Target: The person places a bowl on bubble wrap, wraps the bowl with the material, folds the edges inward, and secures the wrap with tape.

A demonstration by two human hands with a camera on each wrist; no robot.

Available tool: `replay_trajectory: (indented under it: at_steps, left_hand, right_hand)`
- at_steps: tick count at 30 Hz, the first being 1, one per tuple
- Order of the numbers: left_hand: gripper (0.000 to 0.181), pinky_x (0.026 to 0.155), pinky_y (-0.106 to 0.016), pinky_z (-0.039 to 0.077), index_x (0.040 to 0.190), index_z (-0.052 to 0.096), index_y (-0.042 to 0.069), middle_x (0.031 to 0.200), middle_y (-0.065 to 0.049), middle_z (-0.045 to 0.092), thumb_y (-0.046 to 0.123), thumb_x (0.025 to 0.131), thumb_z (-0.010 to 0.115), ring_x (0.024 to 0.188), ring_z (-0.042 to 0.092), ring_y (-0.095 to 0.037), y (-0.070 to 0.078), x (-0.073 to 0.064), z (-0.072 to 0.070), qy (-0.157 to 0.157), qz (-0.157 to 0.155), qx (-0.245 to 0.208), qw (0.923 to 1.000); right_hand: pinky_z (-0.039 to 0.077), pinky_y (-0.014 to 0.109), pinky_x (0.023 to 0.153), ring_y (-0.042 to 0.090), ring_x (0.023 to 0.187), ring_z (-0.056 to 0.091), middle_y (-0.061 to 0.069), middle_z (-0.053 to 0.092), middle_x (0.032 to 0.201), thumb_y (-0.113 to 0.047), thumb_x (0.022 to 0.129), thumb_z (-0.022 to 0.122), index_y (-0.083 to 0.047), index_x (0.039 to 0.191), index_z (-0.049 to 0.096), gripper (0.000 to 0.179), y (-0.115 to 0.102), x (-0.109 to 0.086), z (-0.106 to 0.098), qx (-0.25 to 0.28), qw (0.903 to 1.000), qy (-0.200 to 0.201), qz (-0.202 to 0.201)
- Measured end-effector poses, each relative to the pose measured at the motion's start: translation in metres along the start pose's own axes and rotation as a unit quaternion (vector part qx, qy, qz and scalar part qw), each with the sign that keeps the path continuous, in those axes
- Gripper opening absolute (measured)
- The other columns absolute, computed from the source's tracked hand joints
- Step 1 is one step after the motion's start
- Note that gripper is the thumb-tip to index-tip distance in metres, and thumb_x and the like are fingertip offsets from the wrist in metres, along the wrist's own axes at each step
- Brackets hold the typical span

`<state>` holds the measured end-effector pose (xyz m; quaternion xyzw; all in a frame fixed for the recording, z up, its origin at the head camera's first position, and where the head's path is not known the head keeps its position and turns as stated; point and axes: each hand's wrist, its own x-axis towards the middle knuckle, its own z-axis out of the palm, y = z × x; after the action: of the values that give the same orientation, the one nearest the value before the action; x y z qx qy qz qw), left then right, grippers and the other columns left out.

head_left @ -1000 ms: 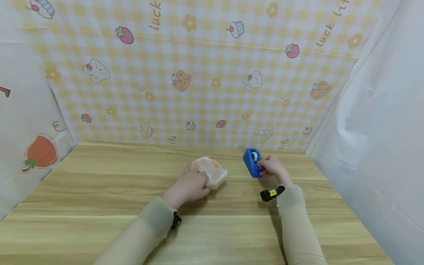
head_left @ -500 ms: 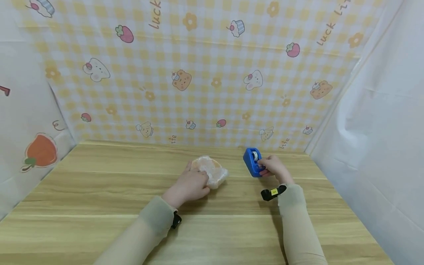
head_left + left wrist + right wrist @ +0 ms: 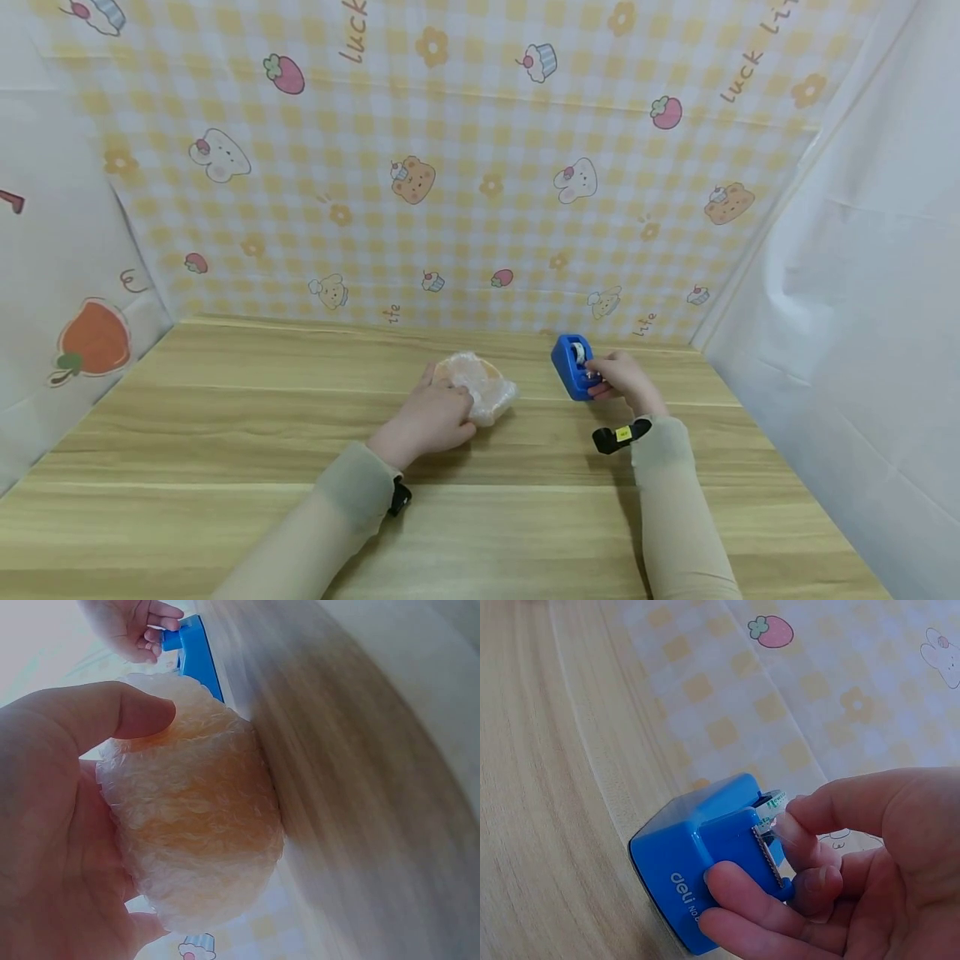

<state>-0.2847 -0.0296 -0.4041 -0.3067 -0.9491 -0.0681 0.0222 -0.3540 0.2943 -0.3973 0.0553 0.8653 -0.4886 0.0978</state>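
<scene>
The left hand [image 3: 431, 421] is gripping the wrapped bundle [image 3: 491, 396], the right hand [image 3: 628, 383] pinching tape [image 3: 786, 835] best drawn evenly off its dispenser [image 3: 679, 851].

Your two arms reach forward in long pale sleeves [image 3: 678, 508], your left forearm [image 3: 300, 525] slanting inward from the lower left, your right forearm [image 3: 684, 537] rising more steeply. Your left hand [image 3: 431, 417] curves into a grip, its thumb [image 3: 146, 714] stretched forward over the near side. Well apart from it, your right hand [image 3: 624, 383] pinches thumb against fingertip, two lower fingers [image 3: 742, 900] extended beneath.
</scene>
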Motion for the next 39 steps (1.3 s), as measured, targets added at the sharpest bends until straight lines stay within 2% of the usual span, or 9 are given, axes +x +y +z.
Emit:
replay_trajectory:
  at_steps: [5, 12, 15, 18, 21, 29, 35, 39]
  left_hand:
    - [0.018, 0.115, -0.059, 0.006, 0.075, 0.058, 0.021, 0.079, 0.007, 0.057, 0.031, 0.089, 0.062, 0.096, 0.057, -0.021, -0.002, -0.001, -0.001, -0.002, -0.001, 0.0, 1.0]
    - [0.016, 0.114, -0.061, 0.006, 0.078, 0.061, 0.019, 0.086, 0.004, 0.062, 0.031, 0.089, 0.063, 0.102, 0.058, -0.024, 0.002, -0.002, -0.003, -0.006, -0.003, -0.012, 0.9999]
    - [0.016, 0.113, -0.062, 0.006, 0.078, 0.061, 0.018, 0.089, 0.003, 0.063, 0.03, 0.089, 0.063, 0.104, 0.057, -0.025, 0.004, -0.002, -0.002, -0.013, -0.006, -0.02, 0.9997]
    - [0.016, 0.113, -0.062, 0.006, 0.078, 0.06, 0.019, 0.088, 0.003, 0.062, 0.03, 0.089, 0.063, 0.103, 0.057, -0.024, 0.005, -0.002, -0.002, -0.014, -0.008, -0.019, 0.9997]
    - [0.016, 0.113, -0.063, 0.006, 0.077, 0.06, 0.019, 0.085, 0.005, 0.06, 0.03, 0.089, 0.063, 0.101, 0.057, -0.022, 0.004, -0.002, -0.002, -0.012, -0.008, -0.018, 0.9997]
    - [0.019, 0.113, -0.062, 0.006, 0.074, 0.058, 0.02, 0.081, 0.006, 0.057, 0.031, 0.089, 0.063, 0.097, 0.057, -0.021, 0.0, -0.003, -0.003, -0.01, -0.007, -0.022, 0.9997]
    - [0.016, 0.113, -0.063, 0.008, 0.078, 0.061, 0.019, 0.084, 0.005, 0.06, 0.03, 0.089, 0.062, 0.103, 0.057, -0.023, -0.001, -0.003, -0.001, -0.006, -0.003, -0.015, 0.9999]
    - [0.016, 0.113, -0.062, 0.008, 0.078, 0.061, 0.019, 0.084, 0.005, 0.06, 0.03, 0.089, 0.062, 0.104, 0.057, -0.024, -0.002, -0.003, -0.001, -0.005, -0.001, -0.016, 0.9999]
  right_hand:
    - [0.059, 0.036, 0.069, 0.014, 0.064, 0.067, 0.016, 0.064, 0.092, -0.019, 0.098, 0.053, 0.015, 0.12, 0.05, 0.04, -0.003, 0.0, 0.001, -0.007, 0.9999, 0.005, 0.012]
    - [0.058, 0.037, 0.073, 0.015, 0.068, 0.065, 0.012, 0.061, 0.089, -0.017, 0.099, 0.051, 0.014, 0.114, 0.053, 0.035, 0.0, -0.008, 0.001, 0.011, 0.9999, 0.0, -0.011]
    - [0.058, 0.038, 0.078, 0.015, 0.071, 0.065, 0.012, 0.062, 0.091, -0.017, 0.1, 0.05, 0.015, 0.119, 0.053, 0.038, 0.003, -0.011, 0.002, 0.025, 0.9996, 0.001, -0.01]
    - [0.056, 0.04, 0.083, 0.015, 0.076, 0.066, 0.016, 0.062, 0.1, -0.018, 0.101, 0.049, 0.017, 0.129, 0.047, 0.044, 0.006, -0.013, 0.002, 0.041, 0.9991, 0.002, -0.013]
    - [0.055, 0.041, 0.086, 0.015, 0.078, 0.065, 0.019, 0.061, 0.105, -0.018, 0.101, 0.048, 0.017, 0.13, 0.045, 0.045, 0.009, -0.014, 0.003, 0.056, 0.9983, 0.008, -0.014]
    - [0.051, 0.041, 0.094, 0.013, 0.084, 0.066, 0.015, 0.061, 0.103, -0.014, 0.1, 0.048, 0.016, 0.122, 0.048, 0.038, 0.014, -0.018, 0.006, 0.105, 0.9942, 0.01, -0.02]
    - [0.049, 0.037, 0.096, 0.011, 0.087, 0.066, 0.008, 0.058, 0.092, -0.01, 0.098, 0.045, 0.007, 0.097, 0.054, 0.019, 0.02, -0.023, 0.007, 0.158, 0.9872, 0.006, -0.023]
    - [0.048, 0.035, 0.097, 0.01, 0.088, 0.066, 0.005, 0.057, 0.089, -0.007, 0.097, 0.042, 0.001, 0.087, 0.054, 0.017, 0.024, -0.028, 0.007, 0.199, 0.9796, 0.006, -0.026]
